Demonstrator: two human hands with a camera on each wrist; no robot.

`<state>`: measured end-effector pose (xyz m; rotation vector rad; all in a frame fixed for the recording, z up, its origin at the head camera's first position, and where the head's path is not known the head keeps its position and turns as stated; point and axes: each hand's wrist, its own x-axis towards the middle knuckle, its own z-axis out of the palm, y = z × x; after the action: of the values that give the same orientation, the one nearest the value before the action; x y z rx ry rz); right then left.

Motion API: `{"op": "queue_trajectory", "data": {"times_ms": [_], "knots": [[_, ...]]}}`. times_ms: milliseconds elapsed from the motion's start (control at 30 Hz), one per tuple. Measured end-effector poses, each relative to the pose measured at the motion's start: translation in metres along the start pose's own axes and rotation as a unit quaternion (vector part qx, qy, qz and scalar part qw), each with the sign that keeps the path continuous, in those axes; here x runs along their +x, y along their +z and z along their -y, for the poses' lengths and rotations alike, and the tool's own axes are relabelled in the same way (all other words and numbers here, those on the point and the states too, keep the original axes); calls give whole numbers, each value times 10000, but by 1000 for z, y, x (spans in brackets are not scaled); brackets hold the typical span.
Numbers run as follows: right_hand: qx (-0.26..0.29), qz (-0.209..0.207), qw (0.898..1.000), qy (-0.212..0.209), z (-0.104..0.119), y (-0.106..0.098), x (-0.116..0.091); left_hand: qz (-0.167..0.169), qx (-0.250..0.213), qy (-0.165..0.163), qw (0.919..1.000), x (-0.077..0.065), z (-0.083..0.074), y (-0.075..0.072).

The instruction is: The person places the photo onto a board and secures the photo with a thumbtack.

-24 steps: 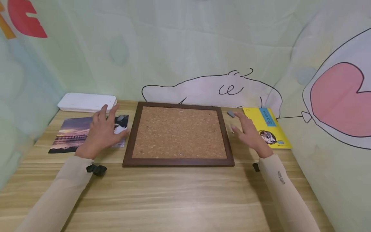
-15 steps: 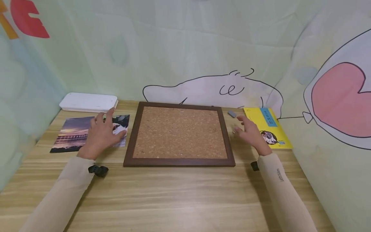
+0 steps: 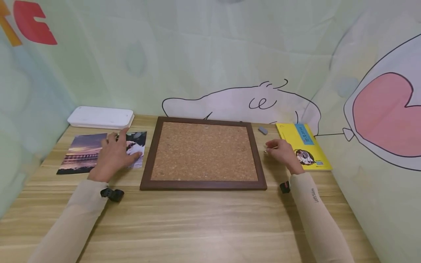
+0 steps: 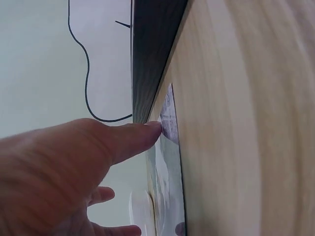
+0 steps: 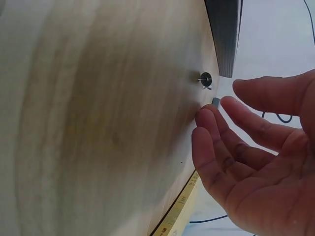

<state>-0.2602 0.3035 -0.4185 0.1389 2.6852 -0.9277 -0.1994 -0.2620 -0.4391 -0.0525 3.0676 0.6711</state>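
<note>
My left hand [image 3: 113, 157] has its fingers spread over two photo prints. One is a sunset photo [image 3: 82, 151]; the other, darker photo [image 3: 139, 140] is partly hidden by the hand. In the left wrist view the thumb overlaps the darker photo [image 4: 170, 172], and I cannot tell whether it touches. My right hand [image 3: 283, 153] is close to small metal thumbtacks [image 5: 206, 79] on the table, its thumb and forefinger slightly apart with nothing visible between them. Between the hands lies a cork board [image 3: 204, 151] in a dark brown frame.
A white case [image 3: 100, 117] stands at the back left. A grey eraser [image 3: 262, 130] lies right of the cork board. Farther right is a yellow book [image 3: 315, 149] beside the side wall. Printed cloth walls [image 3: 210, 54] bound the wooden table [image 3: 197, 223].
My right hand has drawn back from beside the eraser and lowered toward the thumbtacks, its fingers closer together. The left hand's fingers have lowered slightly over the photos.
</note>
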Motion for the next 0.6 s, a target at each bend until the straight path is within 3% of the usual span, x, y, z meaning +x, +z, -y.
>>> {"op": "queue_trajectory", "data": {"times_ms": [200, 600], "knots": [[-131, -48, 9999, 44, 2, 2, 2, -73, -117, -57, 9999, 1, -1, -1], [-516, -191, 9980, -313, -3, 6, 12, -215, -183, 16, 9996, 1, 1, -2]]}}
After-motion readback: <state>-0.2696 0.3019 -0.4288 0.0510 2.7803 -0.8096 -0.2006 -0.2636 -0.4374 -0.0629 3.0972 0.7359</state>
